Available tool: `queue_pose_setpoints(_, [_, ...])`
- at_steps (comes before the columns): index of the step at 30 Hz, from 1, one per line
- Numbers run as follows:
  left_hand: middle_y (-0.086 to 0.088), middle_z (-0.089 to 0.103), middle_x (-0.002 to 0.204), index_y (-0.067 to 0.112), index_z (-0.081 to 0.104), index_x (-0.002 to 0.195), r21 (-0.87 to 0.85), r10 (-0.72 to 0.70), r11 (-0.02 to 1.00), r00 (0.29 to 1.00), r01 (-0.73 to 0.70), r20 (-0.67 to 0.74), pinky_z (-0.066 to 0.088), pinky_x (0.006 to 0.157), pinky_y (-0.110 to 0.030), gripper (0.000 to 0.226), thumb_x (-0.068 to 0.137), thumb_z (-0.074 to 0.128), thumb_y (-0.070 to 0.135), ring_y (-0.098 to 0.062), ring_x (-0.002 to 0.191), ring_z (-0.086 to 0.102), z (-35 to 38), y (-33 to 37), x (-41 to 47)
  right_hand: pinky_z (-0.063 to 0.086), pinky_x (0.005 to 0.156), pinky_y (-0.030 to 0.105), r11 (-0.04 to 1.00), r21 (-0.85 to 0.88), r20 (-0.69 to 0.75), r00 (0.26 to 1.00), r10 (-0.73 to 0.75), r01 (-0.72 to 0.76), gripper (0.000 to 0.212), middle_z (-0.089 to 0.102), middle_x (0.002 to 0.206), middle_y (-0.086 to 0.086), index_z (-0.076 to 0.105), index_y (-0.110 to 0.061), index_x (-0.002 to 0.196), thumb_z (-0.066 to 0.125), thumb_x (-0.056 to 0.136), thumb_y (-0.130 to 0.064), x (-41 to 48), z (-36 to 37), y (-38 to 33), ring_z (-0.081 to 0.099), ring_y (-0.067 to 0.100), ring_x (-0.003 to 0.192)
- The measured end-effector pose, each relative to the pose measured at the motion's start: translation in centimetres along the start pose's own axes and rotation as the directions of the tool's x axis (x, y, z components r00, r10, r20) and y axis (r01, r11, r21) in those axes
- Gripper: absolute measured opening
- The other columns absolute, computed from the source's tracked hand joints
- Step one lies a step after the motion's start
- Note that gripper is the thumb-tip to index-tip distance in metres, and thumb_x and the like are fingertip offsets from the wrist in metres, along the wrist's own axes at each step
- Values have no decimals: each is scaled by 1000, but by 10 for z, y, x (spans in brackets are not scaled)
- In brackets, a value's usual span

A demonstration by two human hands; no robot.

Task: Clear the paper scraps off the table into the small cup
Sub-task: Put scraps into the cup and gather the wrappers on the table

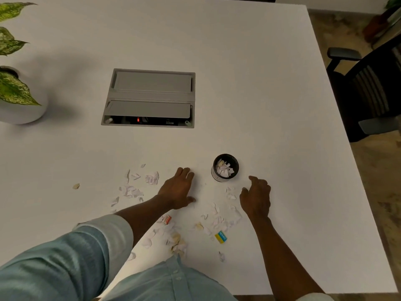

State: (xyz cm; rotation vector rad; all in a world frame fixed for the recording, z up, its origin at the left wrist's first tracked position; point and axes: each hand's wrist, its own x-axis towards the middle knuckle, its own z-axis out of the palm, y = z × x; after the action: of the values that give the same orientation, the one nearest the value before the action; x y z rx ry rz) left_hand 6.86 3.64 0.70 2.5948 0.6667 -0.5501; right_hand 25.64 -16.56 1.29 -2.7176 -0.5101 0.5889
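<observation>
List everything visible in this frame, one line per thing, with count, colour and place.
table: one, white, fills most of the view
cable box: one, grey, set into the table centre, near flap open
small cup: one, black, between the hands, holds white scraps
paper scraps: many, mostly white, scattered left of the left hand and near the front edge
yellow and blue scrap: one, near the front edge
orange scrap: one, beside the left forearm
potted plant: one, green leaves in a white pot, far left
office chair: one, black, right of the table
left hand: one, flat on the table, empty
right hand: one, fingers curled, right of the cup
</observation>
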Motion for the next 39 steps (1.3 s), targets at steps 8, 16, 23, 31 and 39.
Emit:
queue_pose_setpoints(8, [-5, -13, 176, 13, 5, 166, 150, 187, 969, 979, -197, 82, 50, 111, -49, 121, 81, 87, 40, -33, 159, 11, 28, 3, -2, 37, 115, 50, 954, -264, 179, 979, -97, 143, 59, 17, 163, 20, 32, -23, 154, 53, 99, -24, -10, 32, 2, 18, 37, 149])
queue_pose_setpoints(16, [-14, 7, 175, 6, 33, 156, 151, 231, 960, 972, -236, 51, 51, 108, -46, 79, 90, 76, 10, -39, 154, 23, 47, 15, -19, 27, 123, 49, 866, -321, 292, 910, -294, 383, 59, 8, 168, 16, 25, -19, 158, 42, 103, -33, -53, 57, 1, 7, 37, 154])
queue_pose_setpoints(23, [-22, 41, 152, 0, 52, 133, 159, 243, 958, 970, -240, 4, 58, 94, -41, 41, 94, 66, -1, -35, 131, 48, 57, 23, -41, 35, 118, 50, 739, -395, 401, 826, -396, 545, 69, 23, 163, 23, 34, -18, 154, 64, 95, -34, -88, 63, -4, 24, 42, 151])
queue_pose_setpoints(31, [-13, 58, 125, 5, 60, 125, 50, 229, 972, 973, -229, 1, 47, 88, -31, 24, 104, 49, 3, -25, 115, 52, 61, 19, -46, 57, 55, 23, 650, -405, 366, 765, -530, 643, 42, 72, 91, 7, 73, -16, 74, 100, 41, -17, -98, 59, -22, 71, 22, 85])
queue_pose_setpoints(39, [-7, 70, 96, 8, 75, 91, -380, -131, 922, 984, 75, -121, 53, 76, -31, 11, 87, 66, 2, -22, 87, 65, 36, 25, -35, 54, 83, 28, 838, -156, 271, 838, -473, 523, 24, 65, 110, 4, 72, -12, 109, 56, 94, -3, -75, 60, -18, 62, 19, 103])
